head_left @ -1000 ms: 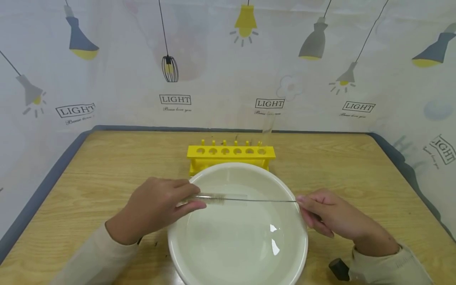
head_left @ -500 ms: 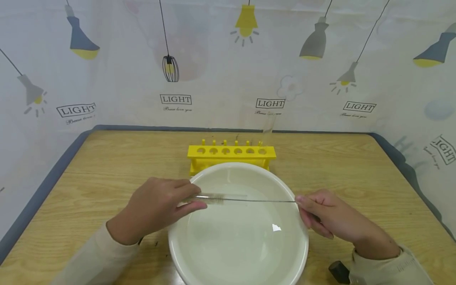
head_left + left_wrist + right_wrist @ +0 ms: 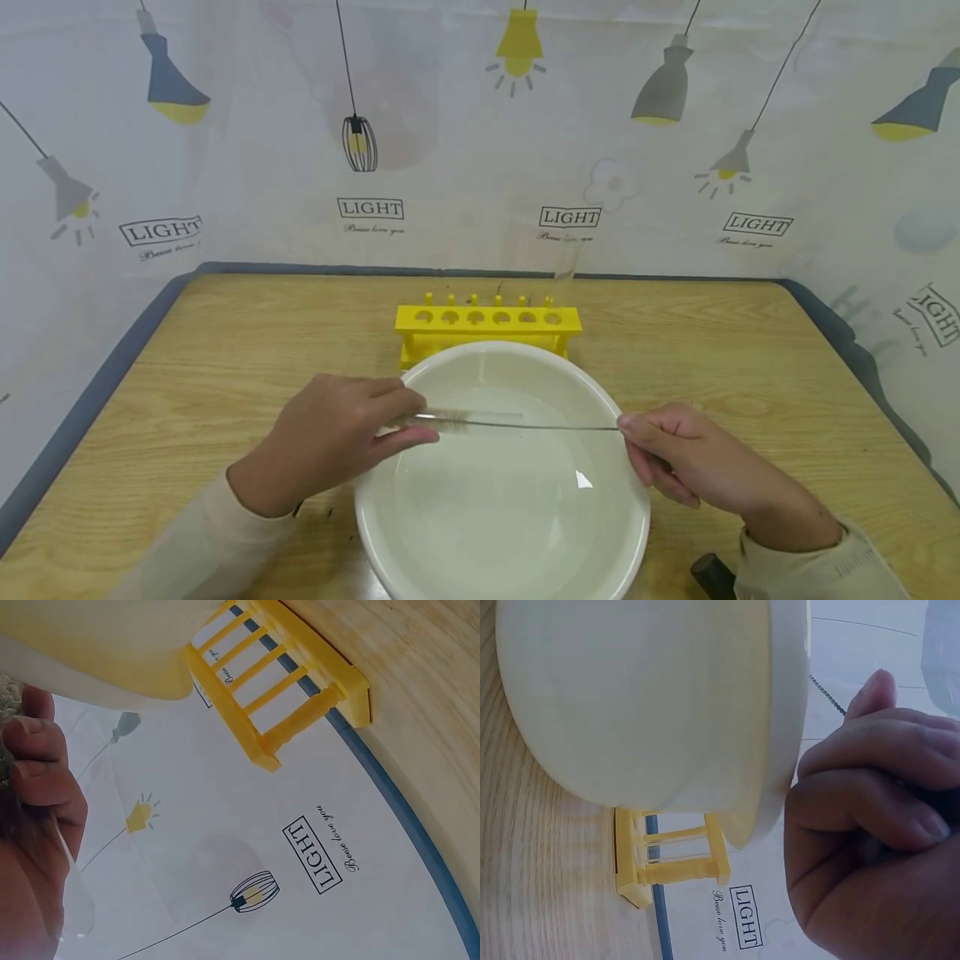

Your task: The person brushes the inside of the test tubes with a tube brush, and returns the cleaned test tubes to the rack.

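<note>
Over the basin (image 3: 642,517), my left hand (image 3: 322,442) grips a clear glass test tube (image 3: 498,415), which lies nearly level with its mouth toward the right. Inside the tube sit the pale bristles of a test tube brush (image 3: 452,422). Its thin twisted wire runs out of the mouth to my right hand (image 3: 708,458), which pinches the wire between thumb and fingers above the basin's right rim. In the left wrist view, the tube's rounded end (image 3: 79,919) shows beyond the curled fingers. The right wrist view shows the other fingers of the right hand (image 3: 877,795) folded in.
Close behind the basin stands a yellow test tube rack (image 3: 487,321), with another clear tube (image 3: 565,271) upright at its right end. Water with bright reflections lies in the basin. A dark blunt object (image 3: 712,575) is beside my right cuff. A printed curtain borders the table.
My right hand has shifted slightly left and down, and the bristles sit a little deeper in the tube. The wire bows slightly now. My left hand stays almost still.
</note>
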Demonstrator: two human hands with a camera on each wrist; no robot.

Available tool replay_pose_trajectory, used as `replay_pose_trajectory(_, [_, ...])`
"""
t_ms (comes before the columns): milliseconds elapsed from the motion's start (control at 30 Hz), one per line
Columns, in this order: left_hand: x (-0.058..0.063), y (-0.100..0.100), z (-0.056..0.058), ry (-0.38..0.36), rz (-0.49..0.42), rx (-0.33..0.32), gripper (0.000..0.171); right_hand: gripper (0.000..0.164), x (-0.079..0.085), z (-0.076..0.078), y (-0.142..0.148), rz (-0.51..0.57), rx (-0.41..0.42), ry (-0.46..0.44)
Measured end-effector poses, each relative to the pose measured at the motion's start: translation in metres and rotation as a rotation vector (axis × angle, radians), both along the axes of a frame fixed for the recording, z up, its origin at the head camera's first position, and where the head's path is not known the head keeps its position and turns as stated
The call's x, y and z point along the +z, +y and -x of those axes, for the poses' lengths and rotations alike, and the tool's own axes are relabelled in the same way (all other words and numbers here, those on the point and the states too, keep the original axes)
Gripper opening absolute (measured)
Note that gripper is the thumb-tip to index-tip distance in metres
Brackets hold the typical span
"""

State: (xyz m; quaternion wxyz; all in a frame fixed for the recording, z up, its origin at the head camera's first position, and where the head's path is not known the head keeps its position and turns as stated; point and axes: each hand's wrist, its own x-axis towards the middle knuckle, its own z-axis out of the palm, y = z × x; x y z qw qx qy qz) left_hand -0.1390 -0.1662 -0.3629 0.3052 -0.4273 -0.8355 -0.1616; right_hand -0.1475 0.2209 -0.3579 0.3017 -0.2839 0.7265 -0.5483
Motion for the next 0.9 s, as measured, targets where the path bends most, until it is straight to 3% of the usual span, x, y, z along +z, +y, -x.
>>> replay_pose_trajectory(700, [0.000,0.008,-0.006,-0.003,0.011,-0.019,0.032,0.045,0.003,-0.012,-0.007,-0.068,0.009,0.005])
replay_pose_trajectory(900, [-0.001,0.009,-0.007,-0.002,0.026,-0.022,0.035,0.043,0.002,-0.017,-0.011,-0.077,0.022,0.060])
